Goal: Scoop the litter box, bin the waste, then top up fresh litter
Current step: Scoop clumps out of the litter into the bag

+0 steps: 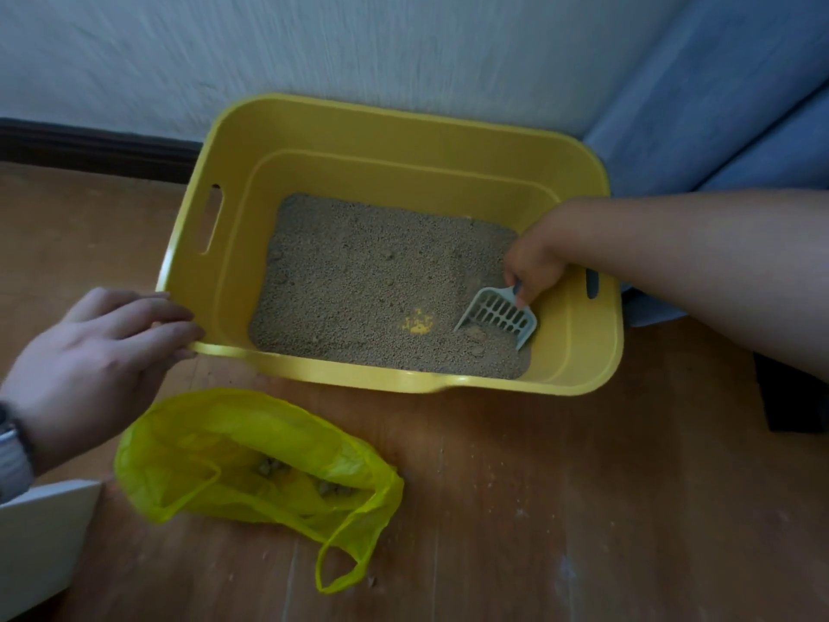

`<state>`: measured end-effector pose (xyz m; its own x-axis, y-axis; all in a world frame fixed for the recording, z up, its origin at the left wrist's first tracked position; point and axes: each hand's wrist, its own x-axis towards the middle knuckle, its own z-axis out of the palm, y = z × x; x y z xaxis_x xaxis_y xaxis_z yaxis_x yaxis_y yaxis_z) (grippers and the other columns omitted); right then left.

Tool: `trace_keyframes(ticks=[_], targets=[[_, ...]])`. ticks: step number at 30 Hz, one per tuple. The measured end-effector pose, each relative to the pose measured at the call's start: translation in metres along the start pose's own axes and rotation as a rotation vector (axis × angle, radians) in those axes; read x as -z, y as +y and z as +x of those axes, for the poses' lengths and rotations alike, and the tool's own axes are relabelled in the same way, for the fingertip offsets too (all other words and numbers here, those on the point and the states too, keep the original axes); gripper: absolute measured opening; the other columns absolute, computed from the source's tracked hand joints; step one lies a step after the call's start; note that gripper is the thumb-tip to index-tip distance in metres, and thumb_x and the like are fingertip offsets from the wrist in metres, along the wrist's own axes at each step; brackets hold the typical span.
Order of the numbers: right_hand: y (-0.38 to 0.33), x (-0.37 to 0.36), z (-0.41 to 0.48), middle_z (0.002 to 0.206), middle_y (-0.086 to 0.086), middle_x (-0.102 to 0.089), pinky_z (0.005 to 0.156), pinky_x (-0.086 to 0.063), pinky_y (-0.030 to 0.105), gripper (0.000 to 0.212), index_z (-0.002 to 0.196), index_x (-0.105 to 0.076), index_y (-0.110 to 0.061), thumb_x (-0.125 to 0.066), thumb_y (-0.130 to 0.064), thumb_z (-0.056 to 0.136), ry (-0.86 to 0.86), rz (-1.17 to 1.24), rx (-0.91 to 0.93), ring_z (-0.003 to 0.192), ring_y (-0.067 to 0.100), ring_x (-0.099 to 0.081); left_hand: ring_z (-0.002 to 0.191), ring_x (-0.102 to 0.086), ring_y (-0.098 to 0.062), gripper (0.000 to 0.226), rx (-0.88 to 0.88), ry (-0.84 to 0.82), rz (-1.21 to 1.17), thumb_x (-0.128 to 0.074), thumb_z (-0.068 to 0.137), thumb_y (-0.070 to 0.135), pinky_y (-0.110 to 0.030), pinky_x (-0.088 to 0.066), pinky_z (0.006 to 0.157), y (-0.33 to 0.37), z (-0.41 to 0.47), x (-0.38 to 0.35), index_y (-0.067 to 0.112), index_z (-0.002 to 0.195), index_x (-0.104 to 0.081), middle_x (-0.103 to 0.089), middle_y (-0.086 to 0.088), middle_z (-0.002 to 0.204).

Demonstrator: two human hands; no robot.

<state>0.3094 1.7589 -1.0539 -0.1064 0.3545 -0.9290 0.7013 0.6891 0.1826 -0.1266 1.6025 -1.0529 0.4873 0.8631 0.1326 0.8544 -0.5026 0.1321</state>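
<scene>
A yellow litter box (233, 181) stands on the wooden floor against the wall, holding brownish-grey litter (359, 280) with a bare yellow patch near the front. My right hand (536, 258) grips the handle of a grey slotted scoop (500, 314), whose blade digs into the litter at the box's front right corner. My left hand (96, 365) rests with straight fingers on the box's front left rim. A yellow plastic bag (251, 464) lies open on the floor in front of the box, with a few clumps inside.
A blue fabric-covered piece of furniture (717, 105) stands at the right behind the box. A white object's corner (40, 540) sits at the bottom left. A dark object (794, 397) lies at the right edge. Litter crumbs dot the floor.
</scene>
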Motion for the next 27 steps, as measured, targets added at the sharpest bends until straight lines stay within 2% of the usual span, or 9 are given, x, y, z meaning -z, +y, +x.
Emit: trace_keyframes(ticks=[1,4,8,11,13,17,20,24,27], targets=[[-0.002,0.0,-0.003,0.128,0.008,-0.055,0.082,-0.036,0.03,0.05,0.137,-0.051,-0.014,-0.047,-0.046,0.099,-0.014,0.019,-0.004,0.104,0.021,-0.05,0.103,-0.06,-0.038,0.026,0.026,0.048,-0.009,-0.054,0.091,0.021,-0.053,-0.048,0.088,0.006,0.004,0.004,0.005,0.098,-0.072,-0.068,-0.013,0.106],[-0.007,-0.003,-0.008,0.111,0.004,-0.056,0.077,-0.037,0.03,0.047,0.129,-0.057,-0.015,-0.047,-0.049,0.098,-0.032,0.11,0.005,0.094,0.019,-0.05,0.102,-0.06,-0.038,0.032,-0.007,0.026,0.022,-0.049,0.094,0.026,-0.052,-0.048,0.086,0.002,0.003,0.006,0.006,0.097,-0.073,-0.068,-0.013,0.103],[-0.019,-0.015,0.001,0.107,0.007,-0.065,0.084,-0.052,0.041,0.049,0.119,-0.061,-0.022,-0.045,-0.06,0.093,0.004,0.303,0.049,0.092,0.024,-0.06,0.1,-0.06,-0.037,0.029,-0.071,0.033,0.034,-0.052,0.092,0.026,-0.049,-0.049,0.084,0.005,0.005,0.011,0.008,0.096,-0.074,-0.07,-0.012,0.101],[-0.032,-0.025,0.009,0.087,0.009,-0.065,0.065,-0.047,0.037,0.042,0.108,-0.061,-0.02,-0.044,-0.057,0.095,0.043,0.49,0.079,0.071,0.023,-0.056,0.098,-0.06,-0.037,0.028,-0.063,0.03,0.042,-0.052,0.092,0.025,-0.049,-0.051,0.08,0.009,0.006,0.015,0.009,0.096,-0.074,-0.07,-0.011,0.101],[-0.043,-0.029,0.011,0.08,0.007,-0.06,0.06,-0.044,0.034,0.036,0.103,-0.059,-0.019,-0.043,-0.051,0.098,0.054,0.625,0.103,0.066,0.021,-0.053,0.096,-0.06,-0.037,0.028,-0.067,0.029,0.054,-0.052,0.092,0.025,-0.048,-0.052,0.078,0.012,0.007,0.017,0.009,0.096,-0.075,-0.07,-0.011,0.102],[-0.065,-0.03,0.017,0.083,0.006,-0.058,0.06,-0.047,0.033,0.036,0.1,-0.056,-0.02,-0.039,-0.05,0.099,0.068,0.763,0.121,0.068,0.02,-0.054,0.094,-0.061,-0.037,0.026,-0.116,0.037,0.056,-0.053,0.091,0.022,-0.044,-0.051,0.079,0.017,0.011,0.02,0.008,0.094,-0.075,-0.07,-0.01,0.098],[-0.082,-0.021,0.019,0.084,0.007,-0.059,0.059,-0.046,0.034,0.043,0.105,-0.058,-0.014,-0.037,-0.051,0.099,0.094,0.798,0.118,0.068,0.021,-0.054,0.095,-0.062,-0.037,0.029,-0.145,0.047,0.059,-0.05,0.093,0.022,-0.041,-0.047,0.085,0.018,0.013,0.022,0.008,0.093,-0.075,-0.071,-0.011,0.097],[-0.104,-0.008,0.025,0.088,0.01,-0.062,0.06,-0.048,0.034,0.042,0.107,-0.059,-0.015,-0.037,-0.05,0.099,0.121,0.874,0.111,0.07,0.021,-0.056,0.095,-0.063,-0.035,0.03,-0.165,0.074,0.058,-0.049,0.093,0.021,-0.038,-0.044,0.087,0.018,0.013,0.02,0.007,0.092,-0.075,-0.072,-0.011,0.097],[-0.117,0.002,0.026,0.084,0.006,-0.063,0.058,-0.045,0.03,0.041,0.105,-0.06,-0.012,-0.041,-0.048,0.099,0.224,0.908,0.121,0.067,0.019,-0.056,0.095,-0.061,-0.035,0.03,-0.167,0.084,0.053,-0.049,0.093,0.021,-0.037,-0.044,0.086,0.018,0.013,0.021,0.007,0.091,-0.075,-0.071,-0.012,0.097]])
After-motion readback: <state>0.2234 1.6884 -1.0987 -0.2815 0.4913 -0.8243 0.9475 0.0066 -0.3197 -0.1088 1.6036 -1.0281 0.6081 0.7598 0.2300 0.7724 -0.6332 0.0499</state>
